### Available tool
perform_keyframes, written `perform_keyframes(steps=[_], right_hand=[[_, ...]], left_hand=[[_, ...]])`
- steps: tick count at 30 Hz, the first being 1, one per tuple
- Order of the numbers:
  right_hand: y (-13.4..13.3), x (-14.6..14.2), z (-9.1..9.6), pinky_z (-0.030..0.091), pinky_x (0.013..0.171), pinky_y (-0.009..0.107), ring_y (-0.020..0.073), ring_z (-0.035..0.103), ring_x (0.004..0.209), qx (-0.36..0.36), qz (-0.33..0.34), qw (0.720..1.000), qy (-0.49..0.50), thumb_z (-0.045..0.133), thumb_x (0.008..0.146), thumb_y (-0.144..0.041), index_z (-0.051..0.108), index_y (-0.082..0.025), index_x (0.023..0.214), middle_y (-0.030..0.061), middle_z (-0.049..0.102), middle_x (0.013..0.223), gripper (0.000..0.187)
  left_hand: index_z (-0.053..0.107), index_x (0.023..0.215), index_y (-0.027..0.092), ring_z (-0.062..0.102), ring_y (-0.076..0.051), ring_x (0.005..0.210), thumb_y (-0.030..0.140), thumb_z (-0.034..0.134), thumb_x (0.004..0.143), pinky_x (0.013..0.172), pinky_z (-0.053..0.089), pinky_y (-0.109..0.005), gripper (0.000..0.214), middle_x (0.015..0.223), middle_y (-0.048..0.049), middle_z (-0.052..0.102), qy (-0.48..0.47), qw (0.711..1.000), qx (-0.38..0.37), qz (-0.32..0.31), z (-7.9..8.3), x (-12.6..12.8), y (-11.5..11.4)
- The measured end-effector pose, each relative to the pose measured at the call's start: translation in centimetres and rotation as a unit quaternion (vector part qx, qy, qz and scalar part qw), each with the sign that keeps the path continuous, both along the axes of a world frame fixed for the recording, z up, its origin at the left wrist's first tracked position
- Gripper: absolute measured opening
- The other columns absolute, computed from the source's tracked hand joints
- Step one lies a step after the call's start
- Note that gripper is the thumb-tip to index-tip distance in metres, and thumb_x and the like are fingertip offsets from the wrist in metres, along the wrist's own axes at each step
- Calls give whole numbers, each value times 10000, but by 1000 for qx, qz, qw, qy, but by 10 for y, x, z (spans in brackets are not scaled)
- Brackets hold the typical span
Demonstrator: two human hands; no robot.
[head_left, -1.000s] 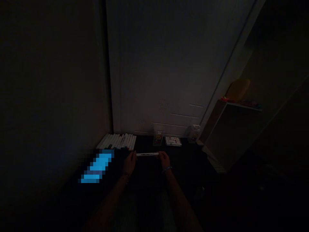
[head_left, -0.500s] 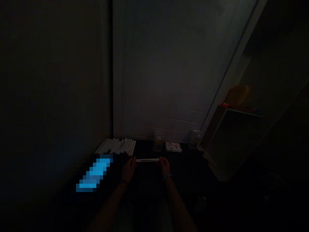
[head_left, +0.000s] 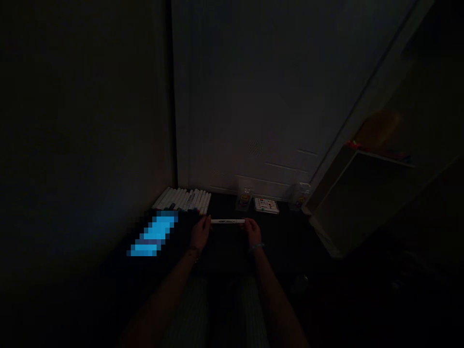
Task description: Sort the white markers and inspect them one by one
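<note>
The room is very dark. A white marker pen (head_left: 227, 221) is held level between both hands above a dark surface. My left hand (head_left: 200, 232) pinches its left end, and my right hand (head_left: 253, 231) pinches its right end. A bracelet shows on the right wrist. Behind the left hand lies a row of several white markers (head_left: 184, 199), side by side near the wall.
A glowing blue screen (head_left: 154, 235) lies at the left. Two small clear containers (head_left: 245, 198) and a flat printed pack (head_left: 267, 205) stand by the pale door (head_left: 275, 96). A white shelf unit (head_left: 357, 193) stands at the right with a yellowish object (head_left: 377, 126) on top.
Both hands keep the same pinch on the marker. The view has shifted, so the hands and marker sit slightly higher and more to the right in the picture.
</note>
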State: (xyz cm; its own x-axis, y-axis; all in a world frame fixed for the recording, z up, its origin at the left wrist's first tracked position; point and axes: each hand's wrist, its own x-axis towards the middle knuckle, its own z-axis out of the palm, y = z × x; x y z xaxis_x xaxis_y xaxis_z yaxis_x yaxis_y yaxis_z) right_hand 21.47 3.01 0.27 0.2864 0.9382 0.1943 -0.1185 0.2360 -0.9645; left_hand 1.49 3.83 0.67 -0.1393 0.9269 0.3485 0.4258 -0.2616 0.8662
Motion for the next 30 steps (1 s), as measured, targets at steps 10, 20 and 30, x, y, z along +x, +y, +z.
perform_keyframes(steps=[10,20,30], right_hand=[[-2,-1,1,425,616,233,123,556,630,5,-13,1000,-13,585,666,-434,576,-161,818,-3,604,667,312],[-5,18,5,433,514,231,116,529,524,-17,-72,997,8,564,656,-420,543,-189,734,-29,556,583,244],[38,129,154,392,468,220,89,475,460,47,-190,980,-27,528,672,-408,477,-176,600,-44,480,492,249]], left_hand=[[488,603,190,463,-108,532,511,342,790,535,339,-207,399,535,36,488,-15,1000,6,-16,5,2,-6],[556,647,178,445,-104,502,568,337,763,502,336,-209,463,525,32,495,-98,995,-18,-18,5,3,-2],[582,702,188,461,-113,510,480,357,773,498,334,-212,375,538,30,500,-56,997,-7,-57,-1,4,2]])
